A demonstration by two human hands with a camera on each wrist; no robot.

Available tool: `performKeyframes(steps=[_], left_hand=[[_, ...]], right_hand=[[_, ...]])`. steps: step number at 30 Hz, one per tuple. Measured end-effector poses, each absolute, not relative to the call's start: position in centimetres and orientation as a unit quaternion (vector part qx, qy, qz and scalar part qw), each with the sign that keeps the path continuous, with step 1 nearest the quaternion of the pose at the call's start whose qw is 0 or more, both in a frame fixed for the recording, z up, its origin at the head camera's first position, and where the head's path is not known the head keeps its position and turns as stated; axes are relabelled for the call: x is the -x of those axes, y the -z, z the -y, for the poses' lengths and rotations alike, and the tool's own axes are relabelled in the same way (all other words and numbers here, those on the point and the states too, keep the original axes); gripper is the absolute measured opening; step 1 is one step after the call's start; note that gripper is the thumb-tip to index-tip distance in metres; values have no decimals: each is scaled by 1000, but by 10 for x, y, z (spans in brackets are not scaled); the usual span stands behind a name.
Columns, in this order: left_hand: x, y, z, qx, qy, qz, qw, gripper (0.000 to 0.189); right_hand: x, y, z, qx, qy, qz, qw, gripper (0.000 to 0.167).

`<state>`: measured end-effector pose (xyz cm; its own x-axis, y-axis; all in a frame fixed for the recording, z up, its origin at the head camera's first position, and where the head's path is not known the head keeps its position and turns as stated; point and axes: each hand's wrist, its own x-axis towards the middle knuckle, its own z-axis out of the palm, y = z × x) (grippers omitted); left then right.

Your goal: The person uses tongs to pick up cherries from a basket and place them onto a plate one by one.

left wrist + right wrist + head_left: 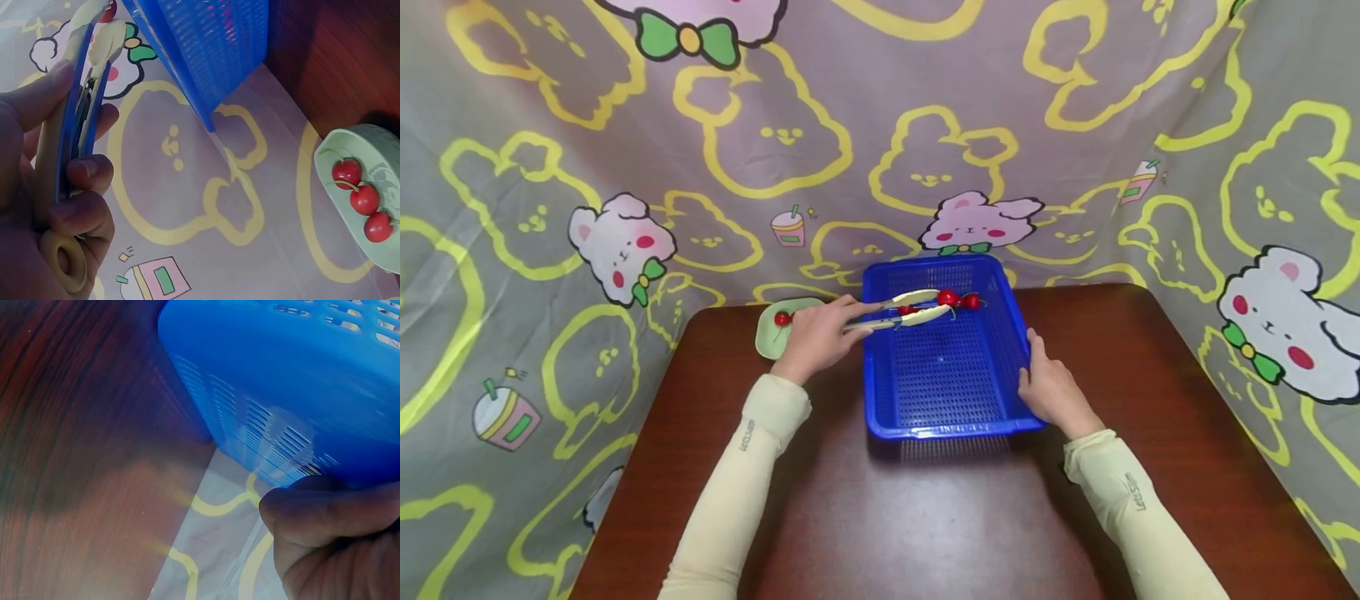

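Observation:
My left hand (822, 335) grips a pair of tongs (925, 315) with cream tips, reaching over the left rim of a blue perforated basket (891, 432). At the tong tips is a red cherry (947, 297); whether both tips touch it I cannot tell. Another cherry (973, 302) lies just right of it in the basket, and more red shows beneath the tongs. With thumb and fingers, my right hand (1054, 390) holds the basket's right rim. In the left wrist view, the curled left fingers (87, 212) wrap the tong handles.
A pale green dish (766, 340) stands left of the basket, partly behind my left hand. Three cherries (365, 200) in it show in the left wrist view. The brown table (955, 517) is bordered by a patterned cloth (850, 100) at the back and sides.

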<state>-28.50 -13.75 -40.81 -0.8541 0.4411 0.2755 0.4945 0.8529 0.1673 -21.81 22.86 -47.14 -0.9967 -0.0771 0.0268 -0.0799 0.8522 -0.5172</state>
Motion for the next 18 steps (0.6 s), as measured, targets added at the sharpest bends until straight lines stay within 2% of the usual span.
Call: performKeyframes(steps=[7, 18], left_hand=[[280, 409, 149, 237, 147, 954, 108, 40], [271, 411, 170, 246, 173, 944, 137, 42]], right_hand=[[218, 471, -228, -44, -266, 963, 8, 68], [217, 473, -228, -46, -271, 961, 10, 68]])
